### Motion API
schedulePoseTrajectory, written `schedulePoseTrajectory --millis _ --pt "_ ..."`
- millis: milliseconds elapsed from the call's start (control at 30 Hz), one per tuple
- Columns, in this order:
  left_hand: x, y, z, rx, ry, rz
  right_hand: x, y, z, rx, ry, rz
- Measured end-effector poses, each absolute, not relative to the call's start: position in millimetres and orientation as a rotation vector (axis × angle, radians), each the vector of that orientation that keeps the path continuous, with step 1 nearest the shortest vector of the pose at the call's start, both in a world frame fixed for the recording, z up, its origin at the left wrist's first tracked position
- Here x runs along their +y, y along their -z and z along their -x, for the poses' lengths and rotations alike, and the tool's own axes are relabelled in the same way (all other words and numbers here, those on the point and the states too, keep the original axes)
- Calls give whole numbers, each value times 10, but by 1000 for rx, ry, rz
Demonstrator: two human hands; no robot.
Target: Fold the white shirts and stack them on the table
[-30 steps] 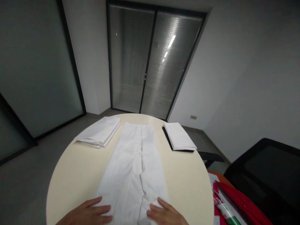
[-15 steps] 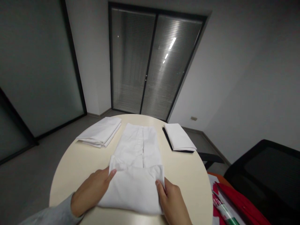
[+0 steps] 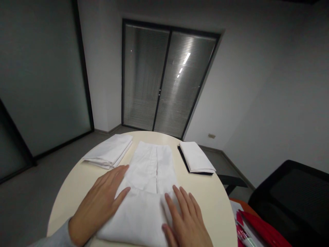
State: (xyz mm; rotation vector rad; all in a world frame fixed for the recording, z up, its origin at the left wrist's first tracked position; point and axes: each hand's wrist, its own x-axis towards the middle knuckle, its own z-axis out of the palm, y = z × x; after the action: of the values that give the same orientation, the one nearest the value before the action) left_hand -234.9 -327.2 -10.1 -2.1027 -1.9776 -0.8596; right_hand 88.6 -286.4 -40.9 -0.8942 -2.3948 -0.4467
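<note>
A white garment (image 3: 149, 178) lies along the middle of a round cream table (image 3: 74, 185), its near end folded over onto itself. My left hand (image 3: 102, 202) lies flat and open on the left side of the folded part, fingers stretched toward the fold's edge. My right hand (image 3: 185, 219) lies flat and open on the right side of the fold. Neither hand grips the cloth.
A stack of folded white cloth (image 3: 110, 154) rests at the table's far left. Another folded white piece on something black (image 3: 196, 159) sits at the far right. A black chair (image 3: 290, 199) and red items (image 3: 259, 230) are to the right. Glass doors with blinds stand behind.
Both hands lifted the garment's near end and folded it away from me over the middle. They have now let go and lie flat on the folded part.
</note>
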Motion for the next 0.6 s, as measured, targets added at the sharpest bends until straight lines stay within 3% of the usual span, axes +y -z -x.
schedulePoseTrajectory --millis 133,267,400,500,600 --pt "-3070 199 2397 -1976 705 2426 -2694 377 -769 -2694 370 698" --pt "-2960 346 2404 -2121 739 2518 -2436 787 -738 -2629 427 614" --pt "-2975 207 2356 -2229 491 2439 -2301 1095 -775 -2541 559 555" --pt "-2810 6 2391 -2186 378 2506 -2321 976 -837 -2622 501 517" --pt "-2295 -119 2492 -2154 592 2608 -2244 591 -846 -2810 106 550"
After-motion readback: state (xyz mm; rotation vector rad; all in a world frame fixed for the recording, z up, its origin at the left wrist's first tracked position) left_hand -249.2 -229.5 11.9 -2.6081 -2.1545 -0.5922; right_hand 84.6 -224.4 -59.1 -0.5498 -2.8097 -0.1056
